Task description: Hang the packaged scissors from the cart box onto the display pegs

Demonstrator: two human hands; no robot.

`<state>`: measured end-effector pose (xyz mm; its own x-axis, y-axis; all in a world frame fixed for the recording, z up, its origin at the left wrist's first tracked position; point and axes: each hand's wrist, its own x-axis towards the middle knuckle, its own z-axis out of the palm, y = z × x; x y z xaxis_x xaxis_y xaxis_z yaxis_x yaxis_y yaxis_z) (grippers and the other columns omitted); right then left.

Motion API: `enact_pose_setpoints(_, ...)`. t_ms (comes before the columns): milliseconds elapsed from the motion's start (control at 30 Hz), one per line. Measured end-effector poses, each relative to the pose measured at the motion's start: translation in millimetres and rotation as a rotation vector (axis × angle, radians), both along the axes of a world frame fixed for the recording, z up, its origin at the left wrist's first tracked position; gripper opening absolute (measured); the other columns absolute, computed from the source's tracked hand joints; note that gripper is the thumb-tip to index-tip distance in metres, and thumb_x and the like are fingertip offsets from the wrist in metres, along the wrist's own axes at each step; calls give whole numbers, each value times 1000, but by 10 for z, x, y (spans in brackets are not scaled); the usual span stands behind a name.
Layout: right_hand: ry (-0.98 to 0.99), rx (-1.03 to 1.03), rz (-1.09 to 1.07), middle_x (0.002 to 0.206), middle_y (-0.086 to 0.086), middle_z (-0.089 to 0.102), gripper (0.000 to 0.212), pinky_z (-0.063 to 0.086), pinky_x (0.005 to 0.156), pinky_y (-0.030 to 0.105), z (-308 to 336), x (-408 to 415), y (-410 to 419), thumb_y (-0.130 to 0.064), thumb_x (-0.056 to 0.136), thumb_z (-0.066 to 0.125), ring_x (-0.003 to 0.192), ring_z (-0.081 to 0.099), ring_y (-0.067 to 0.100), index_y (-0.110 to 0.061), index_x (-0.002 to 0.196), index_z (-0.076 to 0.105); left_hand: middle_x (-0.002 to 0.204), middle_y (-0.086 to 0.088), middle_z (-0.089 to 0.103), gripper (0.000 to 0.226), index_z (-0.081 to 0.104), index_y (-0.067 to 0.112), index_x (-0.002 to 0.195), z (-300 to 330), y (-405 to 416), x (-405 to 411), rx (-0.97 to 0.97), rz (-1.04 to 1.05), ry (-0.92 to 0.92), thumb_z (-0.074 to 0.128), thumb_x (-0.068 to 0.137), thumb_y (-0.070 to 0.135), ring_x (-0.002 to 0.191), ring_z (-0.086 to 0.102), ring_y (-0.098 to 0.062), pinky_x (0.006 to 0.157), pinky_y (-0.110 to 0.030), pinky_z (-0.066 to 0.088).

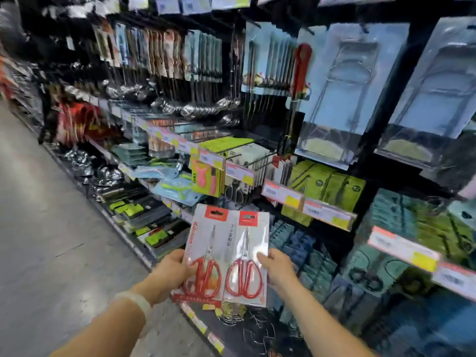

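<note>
1. A shop aisle, kitchenware section.
2. Packaged utensils (203, 57) hung in rows on pegs (257, 161) of a black rack.
3. Price tags (283, 195) clipped along the shelf edges.
4. Ladles (195, 109) hung in a row; grey floor (38, 215) beside the rack.

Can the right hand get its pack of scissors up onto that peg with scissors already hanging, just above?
Probably yes. The right hand grips the right scissors pack, and the peg of hanging scissors sits just above it with nothing between. The price tag strip in front may need care.
</note>
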<state>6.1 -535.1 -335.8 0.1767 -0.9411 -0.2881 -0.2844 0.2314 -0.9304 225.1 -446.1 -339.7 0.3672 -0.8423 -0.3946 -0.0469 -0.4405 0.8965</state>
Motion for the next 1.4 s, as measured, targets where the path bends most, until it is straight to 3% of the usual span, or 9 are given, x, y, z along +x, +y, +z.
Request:
enact_pose_setpoints(167,39,19,-144,89,6,68,10,52,64,28,3,646,-489,-19,92,56,73,62,17,-11,91,60,105,-13,71,29,58,9,111,78,-714,761,15,-224,10,68,83,13,92,69,-30,85,-47,56)
enact_pose_setpoints(267,103,-43,-173,80,-1,62,7,40,57,23,122,990,-781,-23,94,53,67,54,10,-21,87,55,90,-13,72,30,60,5,106,176,-1081,1170,-8,-294,12,72,80,13,70,69,-22,63,-34,56)
enact_pose_setpoints(400,45,-85,-297,77,7,51,21,32,54,23,253,1240,-1008,-18,93,54,67,47,14,-1,81,54,90,-11,74,48,63,4,112,235,-1450,1520,-34,-383,36,81,71,22,72,70,-23,68,-38,58)
enact_pose_setpoints(467,61,-71,-353,71,11,47,27,29,55,25,249,1253,-1047,-17,94,53,62,47,20,-1,72,48,88,-13,73,37,64,2,108,255,-1553,1535,-31,-436,45,76,76,14,72,70,-22,68,-34,58)
enact_pose_setpoints(567,26,-41,-419,76,7,54,16,34,58,27,144,1247,-1083,-16,93,53,65,51,16,-7,81,55,97,-14,72,21,65,1,105,245,-1646,1464,-8,-511,8,65,85,5,89,69,-29,85,-40,55)
enact_pose_setpoints(800,1,7,-542,88,9,63,9,49,78,35,-38,1243,-1097,-18,94,53,82,58,22,-12,92,60,103,-14,72,24,56,10,110,168,-1795,1445,125,-592,115,58,88,-1,95,69,-28,77,-38,55)
enact_pose_setpoints(967,90,-143,-400,58,-4,43,32,32,43,8,59,1281,-1033,-10,94,50,52,40,8,-15,64,43,108,-18,69,29,54,4,116,134,-1833,1515,128,-568,149,59,88,0,102,65,-36,94,-49,49)
enact_pose_setpoints(1133,42,-229,-417,74,-1,62,19,48,54,14,-31,1225,-944,-11,95,50,66,59,8,-19,79,56,107,-13,70,34,53,8,119,85,-1783,1589,148,-582,121,62,86,3,101,65,-31,94,-47,49)
enact_pose_setpoints(1400,-86,-228,-521,87,9,65,18,50,70,30,133,1262,-1033,-14,96,49,76,58,17,-22,81,57,104,-10,73,25,59,13,111,141,-1733,1495,147,-641,94,59,88,3,101,67,-28,96,-48,48)
